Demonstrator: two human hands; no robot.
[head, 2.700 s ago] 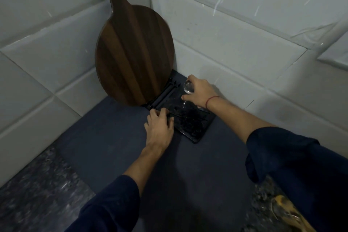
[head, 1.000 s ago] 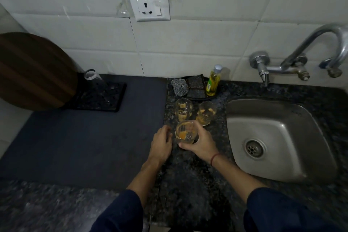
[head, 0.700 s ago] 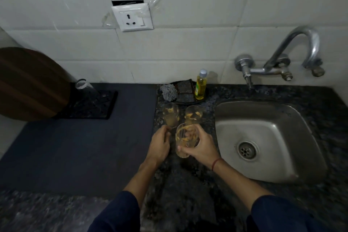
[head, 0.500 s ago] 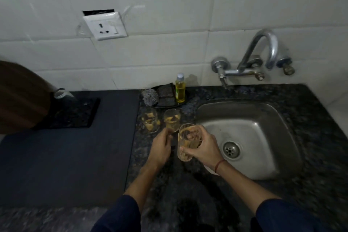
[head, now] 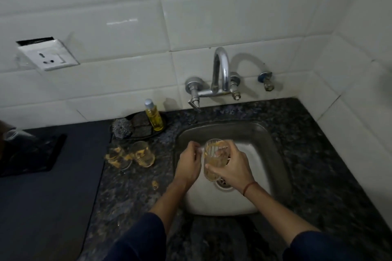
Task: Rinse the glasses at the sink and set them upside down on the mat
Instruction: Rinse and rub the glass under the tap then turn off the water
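We are gripping streaked glass (head: pixel 215 155) in our right hand (head: pixel 232 168), fingers and thumb wrapping round its lower wall. Glass is sitting mouth up above sink (head: pixel 266 150) basin, near drain. Our left hand (head: pixel 187 164) is hovering just beside glass's left side, fingers curling inward; whether they are touching rim we cannot tell. Second glass (head: pixel 117 155) and third glass (head: pixel 143 153) are standing upright on counter (head: pixel 318 176), between sink's left edge and dark mat (head: pixel 63 197). Mat is covering counter's left part. Tap (head: pixel 220 72) is hanging above back edge.
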